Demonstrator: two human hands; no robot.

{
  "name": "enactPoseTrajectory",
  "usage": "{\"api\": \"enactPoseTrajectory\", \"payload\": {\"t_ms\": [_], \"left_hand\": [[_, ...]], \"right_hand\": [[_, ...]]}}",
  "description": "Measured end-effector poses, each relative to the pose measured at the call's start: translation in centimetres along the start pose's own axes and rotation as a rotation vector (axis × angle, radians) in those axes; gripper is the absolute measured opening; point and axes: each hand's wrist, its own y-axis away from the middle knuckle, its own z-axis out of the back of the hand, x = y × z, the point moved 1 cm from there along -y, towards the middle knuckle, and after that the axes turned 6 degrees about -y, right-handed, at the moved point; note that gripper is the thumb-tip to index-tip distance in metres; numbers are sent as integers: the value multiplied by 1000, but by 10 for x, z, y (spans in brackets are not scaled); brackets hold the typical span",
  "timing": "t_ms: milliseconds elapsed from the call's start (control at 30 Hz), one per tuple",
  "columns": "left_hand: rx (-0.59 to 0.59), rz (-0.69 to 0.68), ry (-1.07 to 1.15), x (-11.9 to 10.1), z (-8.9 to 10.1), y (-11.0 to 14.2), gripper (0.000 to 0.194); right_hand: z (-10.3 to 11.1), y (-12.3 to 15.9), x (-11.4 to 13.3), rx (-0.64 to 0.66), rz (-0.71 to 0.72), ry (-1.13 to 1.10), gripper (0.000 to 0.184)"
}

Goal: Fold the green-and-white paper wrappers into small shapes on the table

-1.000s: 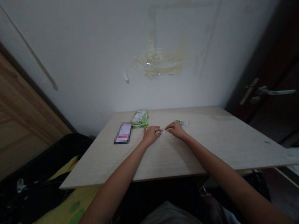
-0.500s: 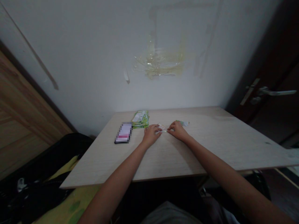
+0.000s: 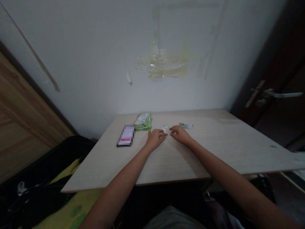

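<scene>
My left hand (image 3: pixel 155 139) and my right hand (image 3: pixel 180 134) meet at the middle of the pale wooden table (image 3: pixel 214 149). Both pinch a small pale sachet (image 3: pixel 166 129) between fingertips, its free end standing up above the fingers. A stack of green sachets (image 3: pixel 143 121) lies just left of my left hand. A torn green strip (image 3: pixel 186 126) lies just behind my right hand.
A phone (image 3: pixel 126 136) lies on the table to the left of the green stack. The white wall with old tape marks (image 3: pixel 164 63) rises behind the table. A dark door with a metal handle (image 3: pixel 277 94) stands at the right. A dark bag (image 3: pixel 43 178) sits lower left.
The small sachet between my fingers has turned from lying low between the hands to standing up above them. Both hands shifted slightly closer together.
</scene>
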Motion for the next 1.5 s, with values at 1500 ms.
{"api": "enactPoseTrajectory", "payload": {"t_ms": [1500], "left_hand": [[-15, 66, -39, 2, 17, 1, 16]], "right_hand": [[12, 2, 4, 153, 51, 228, 29]]}}
